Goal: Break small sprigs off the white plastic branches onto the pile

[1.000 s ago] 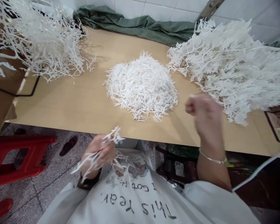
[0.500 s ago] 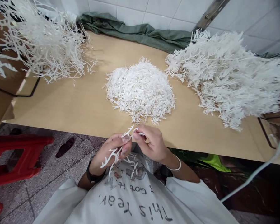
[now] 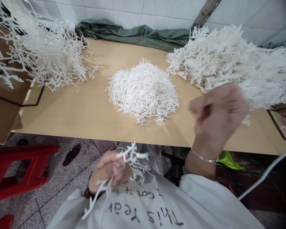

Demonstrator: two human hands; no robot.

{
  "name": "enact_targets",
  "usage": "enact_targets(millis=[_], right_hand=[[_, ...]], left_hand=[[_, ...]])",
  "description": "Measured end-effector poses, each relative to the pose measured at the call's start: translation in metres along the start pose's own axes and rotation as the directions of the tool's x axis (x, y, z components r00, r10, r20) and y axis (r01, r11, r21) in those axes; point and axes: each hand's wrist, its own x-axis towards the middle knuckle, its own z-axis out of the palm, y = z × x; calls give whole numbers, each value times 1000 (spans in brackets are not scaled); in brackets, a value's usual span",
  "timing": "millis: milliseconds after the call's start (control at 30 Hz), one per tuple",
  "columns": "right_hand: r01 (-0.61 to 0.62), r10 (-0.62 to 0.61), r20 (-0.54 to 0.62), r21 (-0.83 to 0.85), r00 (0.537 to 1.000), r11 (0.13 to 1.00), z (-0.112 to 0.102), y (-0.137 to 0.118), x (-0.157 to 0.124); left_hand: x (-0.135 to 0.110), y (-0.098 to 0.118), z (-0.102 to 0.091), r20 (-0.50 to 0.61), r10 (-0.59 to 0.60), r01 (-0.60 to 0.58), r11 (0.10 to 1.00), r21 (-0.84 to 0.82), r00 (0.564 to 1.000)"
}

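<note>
My left hand (image 3: 112, 170) is closed around a white branched plastic sprig (image 3: 133, 156), below the table's front edge and in front of my shirt. Forked twigs stick out on both sides of its fingers. Raised over the right part of the table, my right hand (image 3: 221, 111) is smeared by motion. Its fingers look curled, but whether anything is in them cannot be made out. Behind it lies a large heap of white branched pieces (image 3: 228, 60). A smaller mound of short white pieces (image 3: 143, 92) sits mid-table, left of my right hand.
Tangled longer white branches (image 3: 52, 57) stand at the left, beside a cardboard box (image 3: 4, 117) and a black wire frame. Dark green cloth (image 3: 133, 33) lies along the tiled wall. A red stool (image 3: 26, 168) is at lower left; a pale cable (image 3: 267, 175) crosses at right.
My right hand has left the left hand and swung right and up toward the right heap. My left hand has dropped slightly, still gripping the sprig. The view has shifted a little.
</note>
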Motion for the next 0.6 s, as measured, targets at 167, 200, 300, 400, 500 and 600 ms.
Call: enact_targets(millis=[167, 200, 300, 400, 500, 600], right_hand=[[51, -35, 667, -5, 744, 999, 25, -17, -28], [106, -59, 688, -26, 723, 994, 29, -20, -32], [203, -91, 701, -77, 708, 976, 33, -29, -37], [158, -88, 681, -40, 727, 987, 24, -33, -31], [58, -87, 342, 94, 936, 994, -1, -24, -9], [34, -40, 60, 111, 997, 993, -31, 2, 21]], left_hand=[[4, -1, 3, -87, 11, -11, 1000, -2, 996], [5, -2, 3, -98, -24, 27, 999, 24, 995], [7, -4, 3, -121, -47, 56, 996, 68, 991], [2, -5, -1, -57, -28, 33, 995, 98, 998], [-10, -1, -4, 159, 92, -102, 993, 55, 983], [-17, 8, -4, 100, 289, -286, 957, -42, 952]])
